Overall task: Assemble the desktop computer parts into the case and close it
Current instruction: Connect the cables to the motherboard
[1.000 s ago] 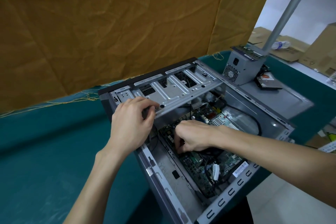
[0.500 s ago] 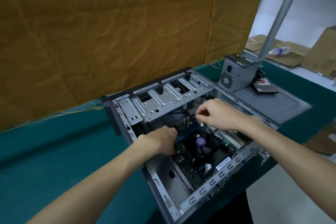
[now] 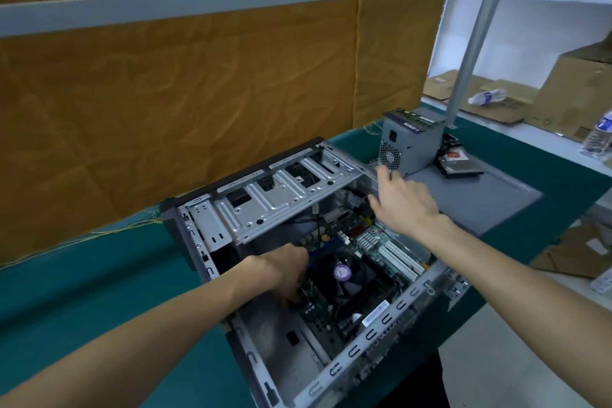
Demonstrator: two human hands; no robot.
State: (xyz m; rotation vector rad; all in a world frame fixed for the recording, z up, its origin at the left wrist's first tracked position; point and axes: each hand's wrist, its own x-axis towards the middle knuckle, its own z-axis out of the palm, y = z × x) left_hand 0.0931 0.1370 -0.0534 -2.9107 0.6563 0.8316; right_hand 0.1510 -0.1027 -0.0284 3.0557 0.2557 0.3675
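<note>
Open computer case (image 3: 275, 334) lies on its side on the green table (image 3: 82, 275), drive cage (image 3: 275, 199) at its far end, motherboard (image 3: 374, 242) exposed inside with the CPU fan (image 3: 344, 275) near its middle. Left hand (image 3: 284, 270) is down inside the case at the left edge of the motherboard, fingers curled; cannot tell what, if anything, they hold. Right hand (image 3: 402, 199) hovers over the far right corner of the case, fingers straight and spread, holding nothing. Power supply (image 3: 409, 147) stands on the grey side panel (image 3: 477, 199) at far right, memory sticks (image 3: 414, 117) lying on top of it, hard drive (image 3: 462, 166) just to its right
</note>
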